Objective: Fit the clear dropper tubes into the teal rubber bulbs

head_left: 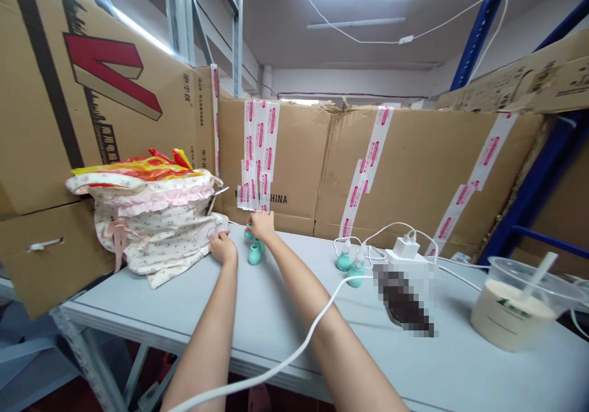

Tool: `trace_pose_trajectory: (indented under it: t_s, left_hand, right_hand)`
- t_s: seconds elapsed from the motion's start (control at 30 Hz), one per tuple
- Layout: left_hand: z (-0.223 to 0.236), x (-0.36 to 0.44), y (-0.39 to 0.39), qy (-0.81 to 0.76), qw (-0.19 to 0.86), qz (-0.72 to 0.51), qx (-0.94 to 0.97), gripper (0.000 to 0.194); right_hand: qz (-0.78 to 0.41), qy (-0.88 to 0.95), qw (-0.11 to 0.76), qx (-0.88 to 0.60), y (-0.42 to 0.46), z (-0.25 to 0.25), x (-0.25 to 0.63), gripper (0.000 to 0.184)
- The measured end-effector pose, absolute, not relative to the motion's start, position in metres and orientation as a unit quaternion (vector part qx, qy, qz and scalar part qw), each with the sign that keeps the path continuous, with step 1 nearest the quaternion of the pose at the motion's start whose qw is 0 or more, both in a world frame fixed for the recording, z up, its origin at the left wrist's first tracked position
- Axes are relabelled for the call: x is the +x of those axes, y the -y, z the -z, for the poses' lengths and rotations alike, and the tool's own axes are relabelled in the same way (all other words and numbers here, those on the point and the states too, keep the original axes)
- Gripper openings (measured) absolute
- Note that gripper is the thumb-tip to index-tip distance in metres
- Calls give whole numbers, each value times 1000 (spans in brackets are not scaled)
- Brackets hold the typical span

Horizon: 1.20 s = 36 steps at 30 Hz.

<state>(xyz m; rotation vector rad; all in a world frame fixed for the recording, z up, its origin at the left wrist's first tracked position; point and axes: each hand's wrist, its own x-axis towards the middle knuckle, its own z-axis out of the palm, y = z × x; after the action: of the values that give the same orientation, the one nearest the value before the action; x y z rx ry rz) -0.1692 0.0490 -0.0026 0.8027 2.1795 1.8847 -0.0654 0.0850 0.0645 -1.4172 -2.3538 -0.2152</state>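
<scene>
Both my arms reach far across a pale grey table [257, 314]. My left hand [223, 245] is curled beside the hem of a flowered cloth bag [151, 228] and seems to touch it. My right hand [263, 225] is closed over small teal bottles [254, 254] at the table's back, near strips of red-printed white tape [257, 154] hanging on a cardboard wall. What the fingers of each hand hold is hidden.
Two more teal bottles [350, 265] stand mid-table by a white charger block [405, 247] and cables [294, 350]. A lidded drink cup with a straw [515, 308] sits at right. Cardboard boxes [414, 167] wall the back and left. Blue shelf posts [529, 197] rise at right.
</scene>
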Motion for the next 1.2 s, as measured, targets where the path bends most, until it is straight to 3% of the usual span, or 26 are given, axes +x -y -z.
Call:
trace_pose_trajectory:
  t_s: [0.17, 0.53, 0.8, 1.0, 1.1, 1.2]
  left_hand:
    - [3, -167, -54, -734, 45, -610, 295, 35]
    - [-3, -157, -51, -727, -18, -558, 399, 34]
    - [-5, -157, -48, -741, -6, -550, 385, 33]
    - [-4, -159, -54, -756, -4, -545, 362, 31]
    - [-3, -161, -58, -749, -10, -554, 362, 31]
    - [-1, -163, -61, -727, -26, -576, 374, 30]
  right_hand:
    - [114, 835, 131, -521, -93, -51, -81, 26]
    - [141, 836, 111, -519, -97, -56, -85, 27]
    - [163, 847, 103, -496, -92, -52, -89, 25]
    - [163, 829, 170, -507, -83, -59, -76, 47]
    - [167, 819, 209, -508, -70, -79, -47, 38]
    - [158, 813, 162, -537, -50, -107, 7, 25]
